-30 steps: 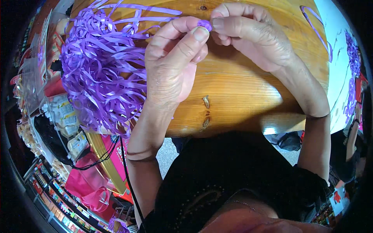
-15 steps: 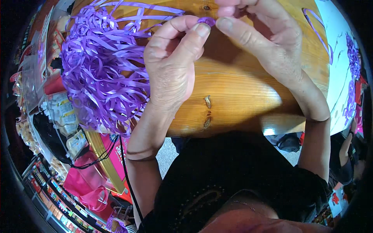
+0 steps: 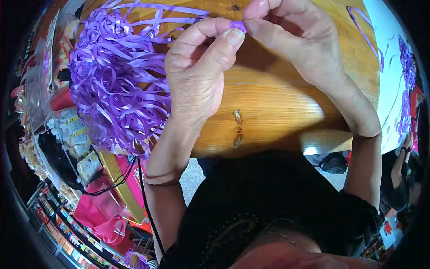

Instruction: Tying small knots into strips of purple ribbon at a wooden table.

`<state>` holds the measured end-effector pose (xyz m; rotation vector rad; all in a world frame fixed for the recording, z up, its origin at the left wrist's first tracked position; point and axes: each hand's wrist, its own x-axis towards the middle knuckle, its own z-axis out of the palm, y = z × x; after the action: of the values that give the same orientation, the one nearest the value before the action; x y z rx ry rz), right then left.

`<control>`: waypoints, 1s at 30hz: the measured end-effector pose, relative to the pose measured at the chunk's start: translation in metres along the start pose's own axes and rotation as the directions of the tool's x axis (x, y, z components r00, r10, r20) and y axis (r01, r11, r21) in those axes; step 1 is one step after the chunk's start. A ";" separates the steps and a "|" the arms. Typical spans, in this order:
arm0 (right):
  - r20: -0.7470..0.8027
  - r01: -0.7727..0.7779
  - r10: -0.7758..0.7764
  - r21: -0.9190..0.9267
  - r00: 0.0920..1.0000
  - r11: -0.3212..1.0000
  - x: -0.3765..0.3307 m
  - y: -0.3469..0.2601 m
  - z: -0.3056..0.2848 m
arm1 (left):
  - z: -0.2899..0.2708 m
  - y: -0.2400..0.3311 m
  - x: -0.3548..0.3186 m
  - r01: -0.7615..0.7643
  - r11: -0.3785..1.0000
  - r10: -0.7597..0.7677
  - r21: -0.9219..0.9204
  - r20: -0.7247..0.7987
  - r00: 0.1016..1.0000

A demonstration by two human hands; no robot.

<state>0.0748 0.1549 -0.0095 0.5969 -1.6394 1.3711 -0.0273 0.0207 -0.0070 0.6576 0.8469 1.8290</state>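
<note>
Near the top of the view, my left hand (image 3: 197,67) pinches a small rolled piece of purple ribbon (image 3: 238,26) between thumb and forefinger. My right hand (image 3: 304,45) meets it from the other side, its thumb and forefinger closed at the right edge of the roll. Whether a ribbon end runs between those right fingertips is too small to tell. Left of my left hand lies a big tangled heap of purple ribbon strips (image 3: 116,80) on the wooden table (image 3: 268,112). A few strips reach from the heap toward my left fingers.
A single purple loop (image 3: 365,31) lies at the table's right edge. Beyond it, a white marbled surface (image 3: 387,98) carries more purple ribbon (image 3: 406,67). Packaged goods (image 3: 74,130), a pink bag (image 3: 98,208) and a black cable (image 3: 145,197) are at the left. Another person's arm (image 3: 398,166) shows far right.
My right hand has shifted left and its thumb and forefinger have come together at the purple roll. My left hand has turned slightly, and more of the roll shows.
</note>
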 end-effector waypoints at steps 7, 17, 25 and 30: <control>0.089 0.360 -0.354 -0.387 0.931 0.849 0.011 0.004 -0.002 | 0.001 0.003 0.000 0.028 0.997 -0.029 -0.071 -0.012 1.000; 0.028 0.206 -0.204 -0.190 0.979 0.960 0.003 0.003 -0.002 | -0.003 0.001 0.000 -0.025 1.000 0.025 -0.017 -0.009 1.000; 0.083 -0.079 0.081 -0.030 0.993 0.996 0.006 -0.011 -0.007 | -0.004 0.002 0.002 0.032 0.999 -0.032 0.041 -0.005 0.999; 0.045 -0.348 0.351 -0.064 0.935 0.935 0.009 -0.034 -0.005 | -0.004 0.001 0.002 0.071 0.996 -0.072 0.056 0.023 0.997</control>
<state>0.0998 0.1520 0.0162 0.3205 -1.8874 1.5668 -0.0318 0.0213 -0.0080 0.6747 0.8958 1.7353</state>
